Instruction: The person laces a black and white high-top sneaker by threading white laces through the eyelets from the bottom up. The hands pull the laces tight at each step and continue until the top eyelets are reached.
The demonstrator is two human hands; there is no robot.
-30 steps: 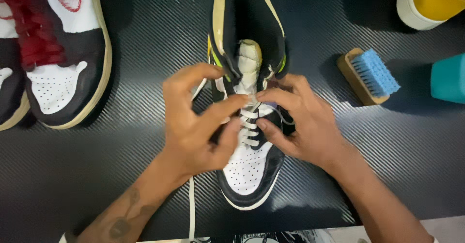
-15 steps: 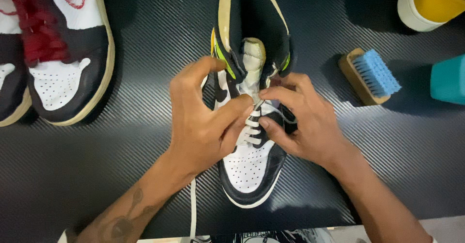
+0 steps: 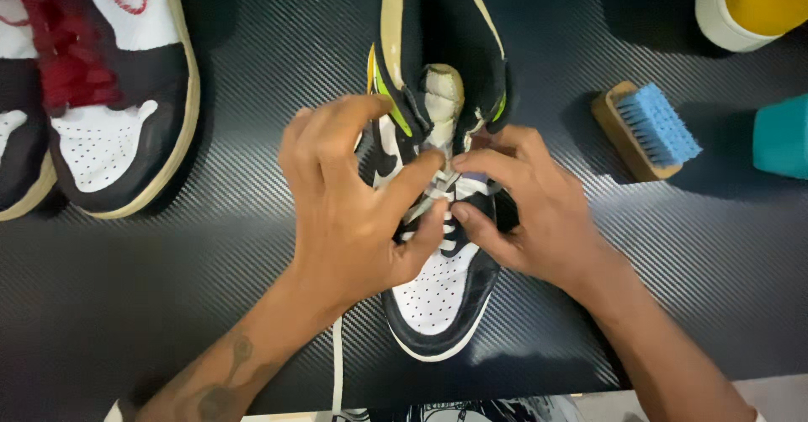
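On a black woven-pattern mat (image 3: 252, 287), a black-and-white high-top shoe (image 3: 442, 296) lies at centre (toe toward me). My left hand (image 3: 349, 212) and right hand (image 3: 526, 212), fingers curled, pinch its white lace (image 3: 438, 188). A blue-bristled brush (image 3: 646, 132) lies to the right.

A shoe (image 3: 438, 287) lay on the mat (image 3: 252, 287), toe nearest the person. Both hands met over its laces: left hand (image 3: 353, 212) on its left, right hand (image 3: 526, 212) on its right. Another shoe (image 3: 118, 119) lay far left; a brush (image 3: 644, 132) lay right.
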